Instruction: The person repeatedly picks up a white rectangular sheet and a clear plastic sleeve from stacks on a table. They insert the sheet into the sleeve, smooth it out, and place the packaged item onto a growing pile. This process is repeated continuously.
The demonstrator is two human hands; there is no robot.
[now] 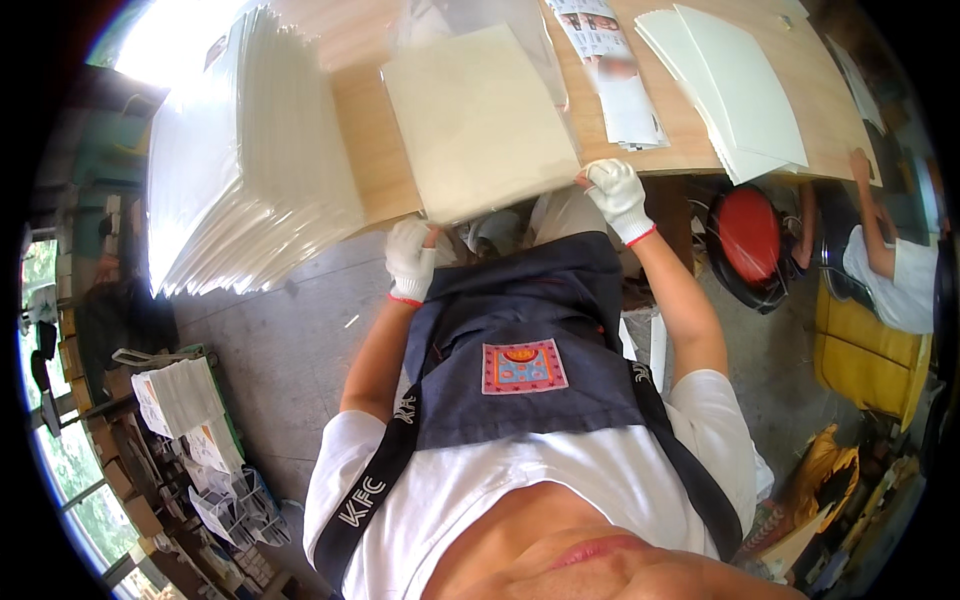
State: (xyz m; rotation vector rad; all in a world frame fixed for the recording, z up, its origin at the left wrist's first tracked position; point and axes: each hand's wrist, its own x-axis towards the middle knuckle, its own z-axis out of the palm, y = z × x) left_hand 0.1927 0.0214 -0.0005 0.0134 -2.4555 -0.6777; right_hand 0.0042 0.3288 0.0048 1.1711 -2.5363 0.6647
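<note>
A cream-coloured sheet (pixel 482 125), seemingly inside a clear plastic sleeve, lies on the wooden table with its near edge at the table's front. My left hand (pixel 410 260), in a white glove with a red cuff, is closed at the sleeve's near left corner. At the near right corner, my right hand (pixel 616 197), gloved the same way, pinches the sleeve's edge between thumb and fingers. Beyond the sheet lies more clear plastic film (pixel 520 30). To the left rises a tall stack of plastic-sleeved sheets (pixel 265 150), its front overhanging the table edge.
Right of the sheet lie printed strips (pixel 625 95) and a fanned pile of white boards (pixel 740 95). The wooden table (pixel 370 150) has a red-seated stool (pixel 747 235) at its front. Another person's arm (pixel 872 215) reaches in at far right. Bundled papers (pixel 185 400) stand lower left.
</note>
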